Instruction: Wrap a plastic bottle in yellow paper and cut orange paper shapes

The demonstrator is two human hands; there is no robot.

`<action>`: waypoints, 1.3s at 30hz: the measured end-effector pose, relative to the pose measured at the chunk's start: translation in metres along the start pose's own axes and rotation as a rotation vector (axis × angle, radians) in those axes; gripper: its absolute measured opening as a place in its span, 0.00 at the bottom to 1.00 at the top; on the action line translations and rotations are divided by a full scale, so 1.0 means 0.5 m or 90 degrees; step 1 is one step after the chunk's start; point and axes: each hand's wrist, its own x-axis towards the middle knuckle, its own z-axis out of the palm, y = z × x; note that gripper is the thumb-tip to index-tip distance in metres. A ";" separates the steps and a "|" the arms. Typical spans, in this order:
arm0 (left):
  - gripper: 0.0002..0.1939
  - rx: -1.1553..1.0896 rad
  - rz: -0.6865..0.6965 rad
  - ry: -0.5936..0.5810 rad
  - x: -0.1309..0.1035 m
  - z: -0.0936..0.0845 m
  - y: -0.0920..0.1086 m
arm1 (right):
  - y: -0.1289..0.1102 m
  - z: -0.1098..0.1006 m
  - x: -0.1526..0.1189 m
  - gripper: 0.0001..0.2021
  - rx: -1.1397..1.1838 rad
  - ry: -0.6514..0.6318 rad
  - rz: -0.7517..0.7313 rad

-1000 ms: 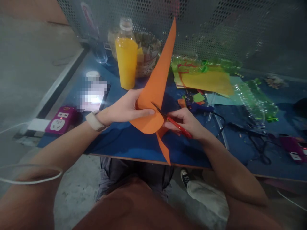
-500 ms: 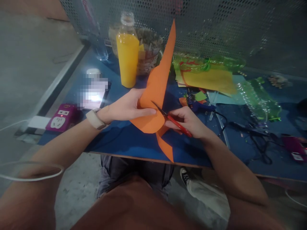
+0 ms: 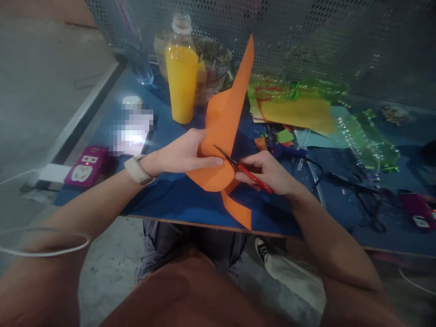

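Observation:
My left hand (image 3: 185,152) grips a curled sheet of orange paper (image 3: 223,120), its thumb lying across the front. One long pointed part of the sheet rises toward the back, and a narrow strip (image 3: 238,212) hangs down over the table's front edge. My right hand (image 3: 267,170) is closed round the red handles of a pair of scissors (image 3: 254,178). Their dark blades lie against the paper, just right of my left thumb. Some of my right fingers are hidden behind the handles and paper.
Behind my left hand stands a bottle (image 3: 182,84) with yellow covering or contents. A lit phone (image 3: 134,131) and a purple power socket (image 3: 86,167) lie left. Yellow paper (image 3: 296,111), green plastic pieces (image 3: 371,143) and cables are right. Behind the table (image 3: 190,206) is a perforated panel (image 3: 306,41).
The orange paper's upper tip has shifted slightly right and down, and its upper left edge has opened out. The hanging strip has swung a little right. Both hands keep their holds.

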 end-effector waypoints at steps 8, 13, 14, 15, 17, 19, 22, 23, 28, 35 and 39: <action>0.22 0.044 0.012 -0.003 0.002 0.002 0.001 | 0.019 0.012 0.002 0.33 0.040 0.013 -0.018; 0.21 0.034 0.014 -0.011 0.000 0.004 0.001 | -0.005 0.009 -0.003 0.34 0.017 0.015 0.008; 0.21 0.031 0.012 -0.013 -0.001 0.004 0.001 | -0.008 0.008 -0.003 0.34 0.015 0.013 0.008; 0.21 0.030 0.009 -0.015 -0.001 0.004 0.000 | -0.009 0.007 -0.004 0.34 0.014 0.013 0.007; 0.21 0.031 0.004 -0.017 -0.001 0.003 -0.001 | -0.010 0.007 -0.004 0.35 0.012 0.016 0.007; 0.21 0.038 0.002 -0.015 0.000 0.004 -0.001 | -0.011 0.010 -0.005 0.35 0.012 0.020 0.001; 0.21 0.056 0.006 -0.011 0.001 0.005 0.000 | -0.012 0.016 -0.006 0.36 0.011 0.026 -0.011; 0.21 0.062 0.007 -0.013 0.002 0.006 0.000 | -0.012 0.017 -0.006 0.36 0.009 0.028 -0.010; 0.21 0.068 0.013 -0.027 0.003 0.009 0.001 | -0.014 0.019 -0.004 0.37 -0.014 0.038 0.011; 0.20 0.061 0.016 -0.042 0.002 0.007 0.004 | -0.015 0.016 -0.004 0.35 -0.020 0.032 0.028; 0.20 0.061 0.016 -0.051 0.003 0.011 0.011 | -0.011 0.019 -0.003 0.33 0.012 0.036 0.034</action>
